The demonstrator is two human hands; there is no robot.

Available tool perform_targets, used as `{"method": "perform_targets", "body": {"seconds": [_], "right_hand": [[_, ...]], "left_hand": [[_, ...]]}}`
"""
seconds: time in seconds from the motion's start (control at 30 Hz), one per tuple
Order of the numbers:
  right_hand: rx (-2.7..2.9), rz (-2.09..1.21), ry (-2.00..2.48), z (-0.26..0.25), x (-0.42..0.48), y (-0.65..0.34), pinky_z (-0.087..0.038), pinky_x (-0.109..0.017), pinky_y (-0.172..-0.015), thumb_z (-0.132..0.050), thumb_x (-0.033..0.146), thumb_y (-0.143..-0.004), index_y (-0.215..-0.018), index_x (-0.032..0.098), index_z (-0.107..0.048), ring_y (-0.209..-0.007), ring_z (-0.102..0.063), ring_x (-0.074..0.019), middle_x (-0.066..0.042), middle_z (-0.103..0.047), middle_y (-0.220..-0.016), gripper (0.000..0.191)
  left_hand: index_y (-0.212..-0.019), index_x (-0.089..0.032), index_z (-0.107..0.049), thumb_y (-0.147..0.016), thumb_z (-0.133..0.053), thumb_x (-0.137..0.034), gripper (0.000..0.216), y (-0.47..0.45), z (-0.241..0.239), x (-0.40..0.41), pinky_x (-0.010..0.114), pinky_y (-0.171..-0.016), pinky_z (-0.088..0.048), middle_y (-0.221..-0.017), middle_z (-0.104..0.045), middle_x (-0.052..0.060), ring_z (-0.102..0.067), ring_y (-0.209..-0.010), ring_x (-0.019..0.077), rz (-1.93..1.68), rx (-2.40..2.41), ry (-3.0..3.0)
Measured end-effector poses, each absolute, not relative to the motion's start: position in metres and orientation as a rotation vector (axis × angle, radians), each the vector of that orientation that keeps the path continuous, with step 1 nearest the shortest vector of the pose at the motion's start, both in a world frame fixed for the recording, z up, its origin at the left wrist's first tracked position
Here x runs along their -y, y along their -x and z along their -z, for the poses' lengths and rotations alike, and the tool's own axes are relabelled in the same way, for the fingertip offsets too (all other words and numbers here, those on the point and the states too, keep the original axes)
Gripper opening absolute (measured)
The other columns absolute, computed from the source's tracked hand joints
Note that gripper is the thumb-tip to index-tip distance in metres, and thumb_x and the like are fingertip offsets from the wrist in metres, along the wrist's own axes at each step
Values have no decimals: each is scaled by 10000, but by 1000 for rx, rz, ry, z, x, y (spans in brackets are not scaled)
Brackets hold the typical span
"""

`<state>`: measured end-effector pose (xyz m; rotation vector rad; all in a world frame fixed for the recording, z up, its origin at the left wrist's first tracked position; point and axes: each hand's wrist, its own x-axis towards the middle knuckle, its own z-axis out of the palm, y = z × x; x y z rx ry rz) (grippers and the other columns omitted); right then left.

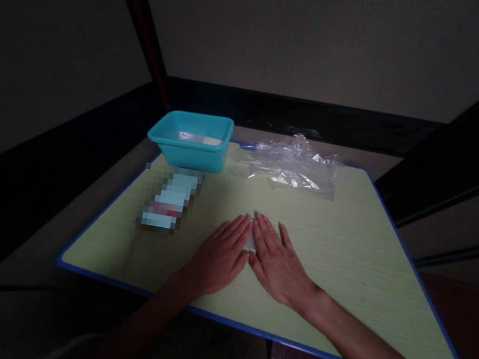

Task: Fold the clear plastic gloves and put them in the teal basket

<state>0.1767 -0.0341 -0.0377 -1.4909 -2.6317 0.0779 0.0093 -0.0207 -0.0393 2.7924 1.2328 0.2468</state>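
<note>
Near the middle of the table point(339, 245), my left hand point(221, 254) and my right hand point(278, 262) lie flat side by side, fingers stretched forward and thumbs almost meeting. Both press on a small whitish, shiny flat piece point(251, 239), perhaps plastic film or a packet. Only a narrow strip of it shows between the hands; the rest is hidden under the fingers. Neither hand is closed round anything.
A turquoise plastic basin point(192, 156) at the back left holds some white and clear items. Crumpled clear plastic bags point(297, 164) lie along the back edge. A blurred-out phone-like object point(172, 199) rests at the left. Blue edging rims the table.
</note>
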Motion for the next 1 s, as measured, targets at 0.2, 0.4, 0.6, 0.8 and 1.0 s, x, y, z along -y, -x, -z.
{"method": "perform_targets", "body": {"seconds": [0.2, 0.4, 0.6, 0.8, 1.0], "right_hand": [[2643, -71, 1555, 35, 37, -174, -187, -536, -1074, -304, 277, -898, -1387, -33, -248, -1358, -176, -290, -213, -160, -1463, 582], [2650, -70, 1591, 35, 37, -173, -186, -547, -1069, -305, 280, -898, -1388, -29, -245, -1358, -171, -289, -204, -146, -1461, 582], [2672, -101, 1584, 32, 36, -174, -188, -570, -1058, -270, 315, -920, -1389, -21, -248, -1358, -169, -297, -203, -154, -1460, 577], [2670, -102, 1564, 34, 36, -177, -192, -557, -1063, -237, 382, -933, -1395, 1, -253, -1360, -175, -288, -198, -174, -1467, 599], [2649, -40, 1511, 42, 37, -185, -193, -567, -1056, -186, 461, -936, -1405, 27, -246, -1357, -192, -292, -207, -214, -1463, 641]], "left_hand": [[-1365, -51, -298, -908, -308, -260, 503, -10, 41, 20, 407, -1087, -246, -1455, -299, 155, -212, -1364, 236, -248, -1245, -2816], [-1366, -51, -302, -908, -312, -253, 501, -10, 40, 20, 405, -1085, -247, -1458, -297, 148, -214, -1363, 237, -225, -1243, -2829], [-1365, -37, -304, -898, -324, -235, 507, -10, 39, 19, 403, -1094, -229, -1464, -276, 157, -208, -1364, 245, -170, -1251, -2831], [-1362, -29, -298, -886, -315, -206, 509, -10, 39, 20, 408, -1091, -234, -1464, -272, 166, -206, -1365, 243, -188, -1248, -2824], [-1365, -27, -289, -892, -320, -215, 509, -9, 40, 20, 414, -1087, -238, -1460, -273, 176, -207, -1364, 250, -215, -1240, -2843]]}}
